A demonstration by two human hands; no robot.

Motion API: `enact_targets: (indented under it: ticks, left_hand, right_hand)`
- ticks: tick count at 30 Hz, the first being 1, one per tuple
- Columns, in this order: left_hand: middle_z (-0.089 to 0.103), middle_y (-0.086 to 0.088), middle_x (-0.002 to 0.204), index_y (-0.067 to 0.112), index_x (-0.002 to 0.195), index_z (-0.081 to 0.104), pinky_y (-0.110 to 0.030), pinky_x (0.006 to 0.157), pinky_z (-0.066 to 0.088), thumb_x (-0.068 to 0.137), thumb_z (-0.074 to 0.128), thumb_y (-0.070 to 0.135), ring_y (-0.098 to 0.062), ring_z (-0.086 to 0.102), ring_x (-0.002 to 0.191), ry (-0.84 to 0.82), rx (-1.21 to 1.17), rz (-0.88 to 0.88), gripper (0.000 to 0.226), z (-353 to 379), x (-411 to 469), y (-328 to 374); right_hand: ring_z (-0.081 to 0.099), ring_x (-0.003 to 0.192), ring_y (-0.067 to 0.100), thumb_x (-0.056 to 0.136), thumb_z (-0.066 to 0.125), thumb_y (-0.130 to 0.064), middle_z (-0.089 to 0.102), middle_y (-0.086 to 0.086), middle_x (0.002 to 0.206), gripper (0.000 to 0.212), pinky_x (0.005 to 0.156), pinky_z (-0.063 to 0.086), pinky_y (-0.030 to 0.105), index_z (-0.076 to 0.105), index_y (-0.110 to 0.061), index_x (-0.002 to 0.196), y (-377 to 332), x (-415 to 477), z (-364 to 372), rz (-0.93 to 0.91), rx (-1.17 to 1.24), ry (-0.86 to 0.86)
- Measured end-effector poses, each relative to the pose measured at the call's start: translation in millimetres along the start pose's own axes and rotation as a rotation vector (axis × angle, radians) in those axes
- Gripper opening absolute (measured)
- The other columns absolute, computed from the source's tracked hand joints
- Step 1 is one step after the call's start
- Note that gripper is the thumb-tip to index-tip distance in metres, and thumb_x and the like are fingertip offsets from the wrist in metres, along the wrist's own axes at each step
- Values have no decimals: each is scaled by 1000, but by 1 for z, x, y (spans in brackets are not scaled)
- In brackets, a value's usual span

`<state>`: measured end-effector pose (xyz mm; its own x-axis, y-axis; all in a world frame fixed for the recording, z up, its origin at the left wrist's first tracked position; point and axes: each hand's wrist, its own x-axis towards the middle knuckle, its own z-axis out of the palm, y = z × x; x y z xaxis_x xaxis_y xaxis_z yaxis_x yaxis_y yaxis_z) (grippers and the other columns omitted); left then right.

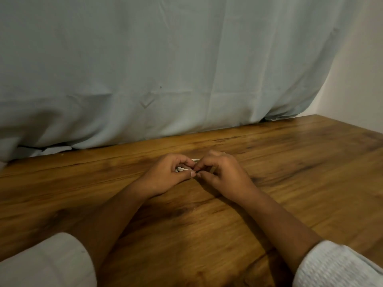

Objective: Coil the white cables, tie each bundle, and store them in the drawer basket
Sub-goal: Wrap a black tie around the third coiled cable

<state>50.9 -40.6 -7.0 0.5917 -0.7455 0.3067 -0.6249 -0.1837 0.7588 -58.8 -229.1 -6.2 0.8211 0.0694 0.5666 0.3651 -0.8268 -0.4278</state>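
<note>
Hands at work over the middle of the table (pixel 290 162), somewhat nearer its far edge, where a pale cloth (pixel 165 69) hangs. The left hand (pixel 165 176) curls its fingers round the white cable bundle (pixel 182 168), probably to keep the loops from springing apart. The right hand (pixel 224 172) pinches at the bundle's right side with thumb and forefinger, seemingly working a tie; whether one is there cannot be told. The bundle lies between the two sets of fingertips, mostly hidden, just above the tabletop. No drawer basket is in view.
</note>
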Motion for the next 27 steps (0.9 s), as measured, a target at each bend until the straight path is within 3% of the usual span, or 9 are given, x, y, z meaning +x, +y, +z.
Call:
enact_targets:
  ticks: [4,12,17,27]
  left_hand:
    - [79,8,95,28,103,78,-28,79,52,92,76,14,-2,69,86,-32,-21,1,17,-1,0,0]
    - [79,6,98,32,98,76,-39,88,53,88,69,21,-5,69,90,-71,-28,34,16,-1,-2,0]
    - [79,7,99,31,99,76,-37,89,54,93,69,14,-3,70,91,-70,-24,43,20,-1,-2,3]
    - [78,2,95,32,94,75,-54,89,54,83,69,38,-17,71,90,-83,0,46,15,-1,-4,3]
  right_hand:
    - [64,90,12,90,77,-26,66,-11,97,13,73,56,45,78,-29,103,-1,0,-2,-54,-110,-11]
    - [64,83,15,91,73,-32,64,-9,97,14,66,53,40,76,-27,104,-13,1,-3,-159,-312,-37]
    - [59,79,14,93,69,-29,61,-8,94,6,63,52,42,68,-25,97,-16,-2,-3,-157,-314,-32]
    - [58,87,12,90,69,-28,59,-9,99,12,69,53,42,65,-27,101,-17,-4,-3,-132,-251,-71]
